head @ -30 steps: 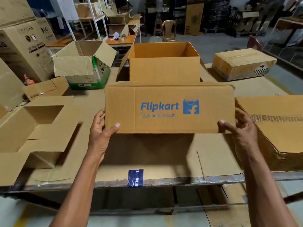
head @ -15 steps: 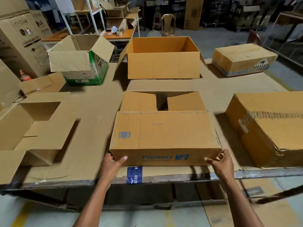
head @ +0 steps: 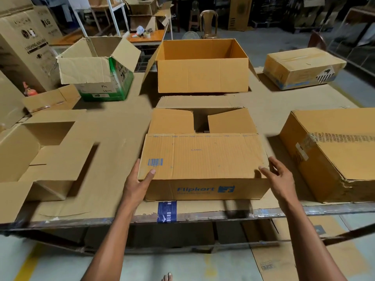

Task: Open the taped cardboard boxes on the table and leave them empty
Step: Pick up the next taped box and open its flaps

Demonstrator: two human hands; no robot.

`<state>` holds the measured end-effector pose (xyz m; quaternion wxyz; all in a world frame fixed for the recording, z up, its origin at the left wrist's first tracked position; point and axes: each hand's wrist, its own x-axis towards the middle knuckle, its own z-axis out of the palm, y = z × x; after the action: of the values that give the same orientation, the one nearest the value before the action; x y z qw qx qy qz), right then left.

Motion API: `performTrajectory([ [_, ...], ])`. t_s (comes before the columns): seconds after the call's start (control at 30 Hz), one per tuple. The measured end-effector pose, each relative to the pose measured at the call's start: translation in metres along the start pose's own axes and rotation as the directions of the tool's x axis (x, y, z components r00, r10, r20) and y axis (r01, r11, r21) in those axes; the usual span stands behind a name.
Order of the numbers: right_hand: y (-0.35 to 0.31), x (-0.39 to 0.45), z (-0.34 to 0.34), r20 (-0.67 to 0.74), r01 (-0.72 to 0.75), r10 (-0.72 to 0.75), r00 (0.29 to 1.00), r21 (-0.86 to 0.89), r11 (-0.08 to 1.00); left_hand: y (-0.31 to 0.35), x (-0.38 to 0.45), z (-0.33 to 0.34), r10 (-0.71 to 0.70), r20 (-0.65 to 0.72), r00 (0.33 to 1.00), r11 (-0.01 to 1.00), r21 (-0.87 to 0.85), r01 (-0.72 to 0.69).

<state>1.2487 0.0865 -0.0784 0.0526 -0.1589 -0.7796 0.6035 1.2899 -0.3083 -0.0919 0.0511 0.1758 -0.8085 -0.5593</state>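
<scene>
A brown Flipkart box point(head: 203, 157) stands on the cardboard-covered table point(head: 113, 159) near its front edge. Its near top flap lies flat, and two inner flaps behind it leave a dark gap. My left hand point(head: 136, 185) rests against the box's front left corner, thumb on the flap, fingers straight along the side. My right hand point(head: 281, 179) is at the front right corner with fingers spread, its thumb tip at the flap's edge. A large taped box point(head: 334, 147) sits closed at the right. A flatter taped box point(head: 302, 65) lies at the far right.
Behind the Flipkart box stands an open orange box point(head: 203, 74). An open green-and-white box point(head: 101, 78) is at the back left, and an open brown box point(head: 40, 155) at the near left. A tall LG carton point(head: 26, 43) stands off the table's left side.
The Flipkart box was held up in both hands, then came down onto the table near the front edge. Both hands have shifted from its lower corners up to its top front corners.
</scene>
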Motion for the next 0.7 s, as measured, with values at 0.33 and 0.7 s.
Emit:
performTrajectory([
  [0.33,-0.002,0.001,0.001,-0.028,0.010,-0.006,1.000,0.150,0.989,-0.003,-0.001,-0.008,0.058,-0.007,0.998,0.998,-0.011,-0.058],
  [0.7,-0.005,-0.009,-0.033,0.158,-0.031,-0.066,0.985,0.544,0.838,0.009,-0.019,-0.030,0.052,-0.011,0.999,0.857,-0.513,-0.050],
])
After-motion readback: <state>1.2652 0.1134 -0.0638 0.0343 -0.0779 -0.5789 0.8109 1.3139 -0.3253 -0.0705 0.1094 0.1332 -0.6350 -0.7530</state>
